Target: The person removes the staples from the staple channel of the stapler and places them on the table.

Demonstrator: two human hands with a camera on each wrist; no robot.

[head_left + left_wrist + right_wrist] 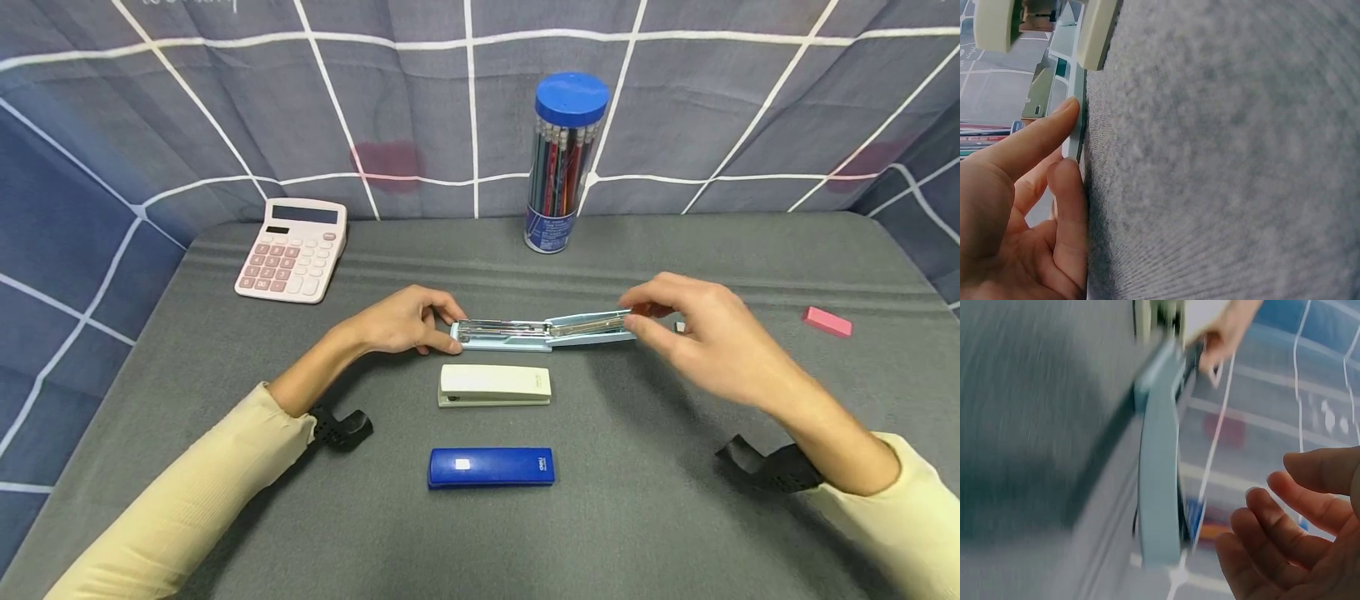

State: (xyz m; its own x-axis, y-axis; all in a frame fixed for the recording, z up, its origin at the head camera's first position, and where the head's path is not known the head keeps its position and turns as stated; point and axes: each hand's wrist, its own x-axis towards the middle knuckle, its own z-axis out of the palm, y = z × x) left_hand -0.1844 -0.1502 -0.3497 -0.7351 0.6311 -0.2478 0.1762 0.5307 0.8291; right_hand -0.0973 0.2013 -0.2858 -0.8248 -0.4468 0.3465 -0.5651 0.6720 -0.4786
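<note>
A light blue stapler [510,335] lies folded wide open, its metal insides showing and its upper arm [1160,481] angled out to the right. My left hand [408,321] pinches its left end; in the left wrist view the thumb [1041,134] presses along the stapler's edge. By the stapler's right end is my right hand [697,333], fingers loosely bent. The right wrist view shows those fingers [1279,531] apart from the stapler, with nothing between them. A cream stapler [495,385] and a dark blue stapler [491,467] lie closed nearer to me.
A pink calculator [292,250] lies at the back left. Behind the light blue stapler stands a clear tub of pencils [558,167] with a blue lid. A pink eraser [827,322] lies to the right. A small pale object [679,327] shows partly behind my right hand.
</note>
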